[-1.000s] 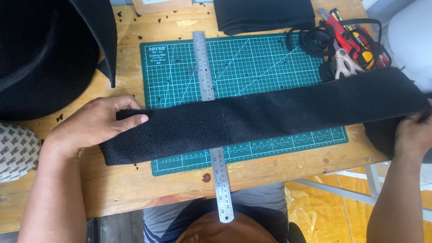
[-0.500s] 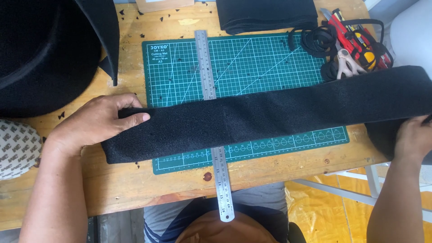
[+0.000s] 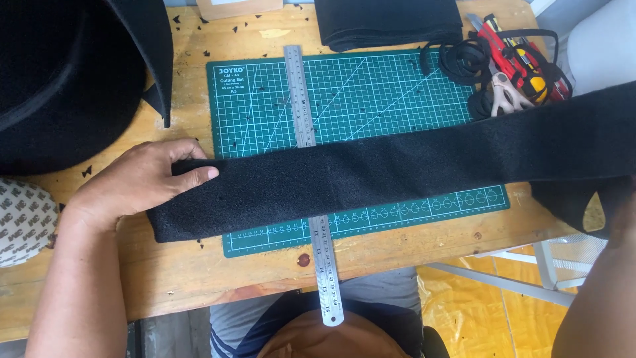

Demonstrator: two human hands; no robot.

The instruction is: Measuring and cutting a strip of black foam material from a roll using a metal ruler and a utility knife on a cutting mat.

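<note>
While flat: my left hand (image 3: 142, 182) presses, fingers together, on the long black felt strip (image 3: 371, 179).
Strip: across green cutting mat (image 3: 371, 86), over steel ruler (image 3: 301, 99), on wooden bench (image 3: 192, 272).
Right hand: grip hidden at the edge, cannot tell.

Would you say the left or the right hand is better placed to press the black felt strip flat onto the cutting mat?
Probably the left hand: it already rests on the black felt strip beside the cutting mat.
</note>
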